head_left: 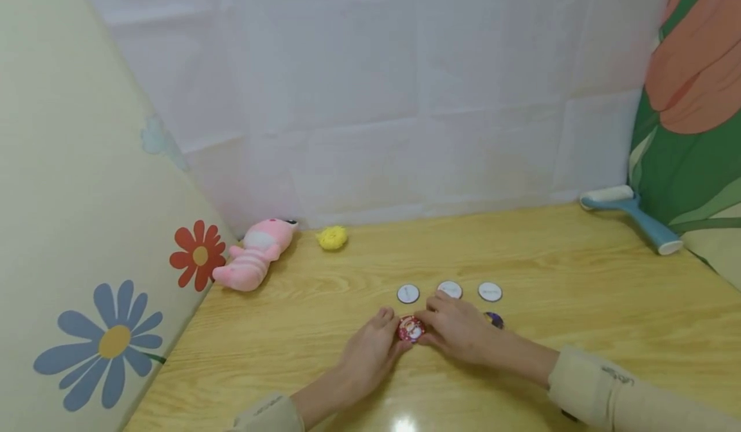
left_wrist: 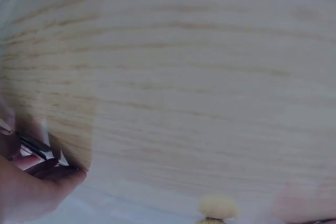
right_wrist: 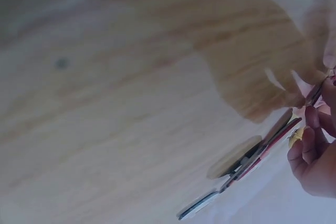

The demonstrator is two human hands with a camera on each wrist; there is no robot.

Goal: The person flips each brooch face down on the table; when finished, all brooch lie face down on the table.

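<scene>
A round red badge [head_left: 411, 328] with a cartoon picture is on the wooden table, between my two hands in the head view. My left hand [head_left: 369, 357] pinches its left edge with thumb and fingers. From the other side, the right hand [head_left: 463, 333] grips the right edge. Just behind them lie three round white-faced discs with dark rims in a row: a left one [head_left: 408, 294], a middle one [head_left: 449, 287] close behind the right fingers, and a right one [head_left: 490, 292]. A dark purple and yellow disc [head_left: 494, 319] is partly hidden by the right wrist.
Toward the back left lies a pink plush toy [head_left: 255, 255], beside a fuzzy yellow ball [head_left: 332, 238]. A blue-handled roller [head_left: 642, 216] rests in the back right corner. White sheeting [head_left: 370, 98] hangs along the table's far edge, and a painted wall [head_left: 87, 226] borders the left side.
</scene>
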